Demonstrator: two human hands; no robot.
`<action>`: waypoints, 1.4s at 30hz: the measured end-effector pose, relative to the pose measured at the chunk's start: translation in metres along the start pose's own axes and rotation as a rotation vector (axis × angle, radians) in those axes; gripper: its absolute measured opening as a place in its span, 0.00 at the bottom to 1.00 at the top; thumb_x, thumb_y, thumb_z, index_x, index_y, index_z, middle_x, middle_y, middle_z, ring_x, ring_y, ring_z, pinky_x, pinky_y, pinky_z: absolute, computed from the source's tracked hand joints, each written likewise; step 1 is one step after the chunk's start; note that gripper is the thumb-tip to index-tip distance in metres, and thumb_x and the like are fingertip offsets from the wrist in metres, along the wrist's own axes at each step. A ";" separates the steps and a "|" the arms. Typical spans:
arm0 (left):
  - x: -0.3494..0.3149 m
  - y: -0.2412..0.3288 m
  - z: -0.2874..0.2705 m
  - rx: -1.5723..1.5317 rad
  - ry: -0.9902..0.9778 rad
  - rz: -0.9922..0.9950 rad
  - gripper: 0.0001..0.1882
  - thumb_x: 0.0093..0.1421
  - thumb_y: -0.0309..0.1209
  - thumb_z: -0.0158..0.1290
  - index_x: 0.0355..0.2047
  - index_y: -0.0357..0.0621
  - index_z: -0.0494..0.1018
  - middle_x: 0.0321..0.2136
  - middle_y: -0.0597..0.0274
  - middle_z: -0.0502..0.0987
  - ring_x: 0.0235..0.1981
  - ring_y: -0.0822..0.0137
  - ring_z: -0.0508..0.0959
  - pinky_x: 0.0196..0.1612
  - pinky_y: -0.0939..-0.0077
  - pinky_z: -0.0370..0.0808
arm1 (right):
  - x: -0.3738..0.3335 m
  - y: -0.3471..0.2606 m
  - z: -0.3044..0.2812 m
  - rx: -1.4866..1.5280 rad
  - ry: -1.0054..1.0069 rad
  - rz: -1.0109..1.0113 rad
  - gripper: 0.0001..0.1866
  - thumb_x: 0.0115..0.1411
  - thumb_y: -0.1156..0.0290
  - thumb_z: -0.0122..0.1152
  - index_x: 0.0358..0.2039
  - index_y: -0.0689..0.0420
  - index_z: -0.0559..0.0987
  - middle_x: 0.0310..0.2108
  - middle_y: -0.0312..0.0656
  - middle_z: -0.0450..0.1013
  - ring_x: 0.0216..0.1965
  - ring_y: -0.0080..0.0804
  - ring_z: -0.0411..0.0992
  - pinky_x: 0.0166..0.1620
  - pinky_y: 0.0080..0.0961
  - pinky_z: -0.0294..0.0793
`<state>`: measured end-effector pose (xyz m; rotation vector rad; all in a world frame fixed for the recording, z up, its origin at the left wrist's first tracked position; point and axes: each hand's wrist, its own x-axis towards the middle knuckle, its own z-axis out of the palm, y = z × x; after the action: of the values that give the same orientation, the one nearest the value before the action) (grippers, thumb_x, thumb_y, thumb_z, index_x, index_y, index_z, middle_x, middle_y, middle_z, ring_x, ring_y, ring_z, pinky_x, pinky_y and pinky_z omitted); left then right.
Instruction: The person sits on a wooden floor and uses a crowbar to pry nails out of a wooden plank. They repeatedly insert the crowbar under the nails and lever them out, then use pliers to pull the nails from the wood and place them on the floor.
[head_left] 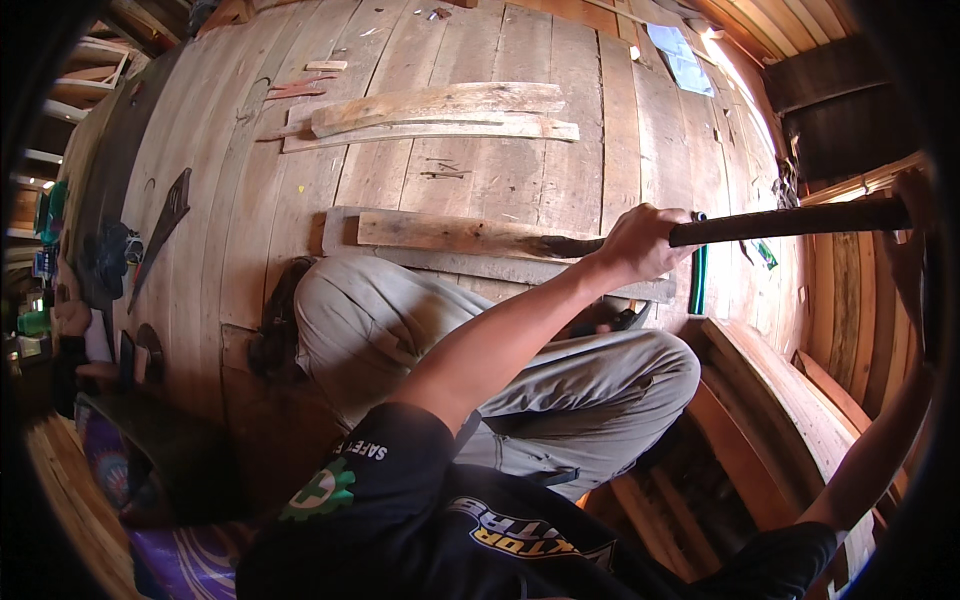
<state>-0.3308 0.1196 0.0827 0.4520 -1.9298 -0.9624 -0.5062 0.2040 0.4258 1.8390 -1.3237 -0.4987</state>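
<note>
My left hand (640,245) is closed around a long dark crowbar (780,222), just behind its working end. My right hand (908,215), dim at the right rim, grips the other end. The bar lies nearly level across the view. Its narrow tip meets the right end of a worn wooden plank (450,235). That plank rests on another grey board (340,228) beside my bent knees. Whether the tip is wedged under the wood or only touching it, I cannot tell.
Farther off lie two rough boards (440,108), with loose nails (442,170) nearer me. A handsaw (163,230) is on the plank floor at left. Red-handled tools (296,88) and a light blue sheet (680,58) lie beyond. Stacked timber (770,400) stands at right.
</note>
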 end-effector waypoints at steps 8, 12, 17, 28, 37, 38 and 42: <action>-0.008 -0.008 -0.018 -0.045 -0.056 -0.084 0.10 0.59 0.35 0.56 0.27 0.42 0.76 0.18 0.53 0.74 0.19 0.54 0.78 0.22 0.64 0.72 | -0.020 0.019 0.058 0.260 0.081 0.051 0.26 0.43 0.80 0.68 0.45 0.53 0.71 0.43 0.44 0.69 0.45 0.40 0.69 0.48 0.33 0.71; -0.006 -0.003 -0.016 -0.067 -0.004 -0.071 0.10 0.57 0.35 0.57 0.27 0.40 0.75 0.18 0.51 0.75 0.21 0.51 0.78 0.25 0.61 0.73 | -0.041 0.030 0.091 0.381 0.063 0.112 0.32 0.44 0.84 0.67 0.51 0.54 0.69 0.48 0.46 0.67 0.49 0.40 0.68 0.51 0.34 0.70; -0.007 -0.008 -0.005 -0.027 -0.138 -0.140 0.10 0.54 0.33 0.58 0.29 0.39 0.75 0.21 0.48 0.77 0.25 0.46 0.79 0.30 0.57 0.75 | -0.052 0.022 0.087 0.242 -0.169 0.145 0.22 0.45 0.83 0.65 0.42 0.56 0.70 0.39 0.47 0.68 0.42 0.44 0.68 0.46 0.38 0.68; -0.004 -0.017 0.015 0.002 -0.300 -0.147 0.09 0.51 0.32 0.56 0.27 0.38 0.75 0.21 0.44 0.77 0.27 0.45 0.79 0.33 0.55 0.76 | -0.075 0.000 0.110 0.163 -0.355 0.243 0.16 0.42 0.77 0.65 0.31 0.58 0.70 0.29 0.46 0.69 0.38 0.50 0.69 0.47 0.45 0.68; -0.005 -0.012 0.004 0.000 -0.254 -0.099 0.10 0.50 0.32 0.58 0.26 0.37 0.74 0.20 0.45 0.77 0.26 0.45 0.79 0.32 0.56 0.76 | -0.112 0.034 0.154 0.573 -0.295 0.406 0.15 0.52 0.83 0.58 0.38 0.61 0.65 0.32 0.43 0.57 0.34 0.34 0.61 0.43 0.21 0.65; -0.005 -0.012 0.002 0.002 -0.252 -0.106 0.10 0.50 0.32 0.58 0.26 0.37 0.74 0.20 0.45 0.77 0.26 0.45 0.79 0.32 0.56 0.76 | -0.115 0.033 0.161 0.614 -0.223 0.413 0.14 0.55 0.83 0.57 0.39 0.61 0.64 0.33 0.42 0.56 0.35 0.31 0.59 0.43 0.19 0.63; -0.005 -0.004 -0.002 -0.013 -0.254 -0.112 0.09 0.51 0.32 0.57 0.26 0.37 0.74 0.20 0.44 0.76 0.26 0.45 0.79 0.32 0.57 0.76 | -0.099 0.044 0.147 0.548 -0.373 0.372 0.14 0.56 0.82 0.58 0.40 0.61 0.64 0.33 0.43 0.58 0.36 0.30 0.62 0.48 0.21 0.64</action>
<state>-0.3265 0.1191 0.0770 0.4516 -2.1416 -1.1492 -0.6735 0.2342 0.3581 1.9051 -2.1754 -0.3011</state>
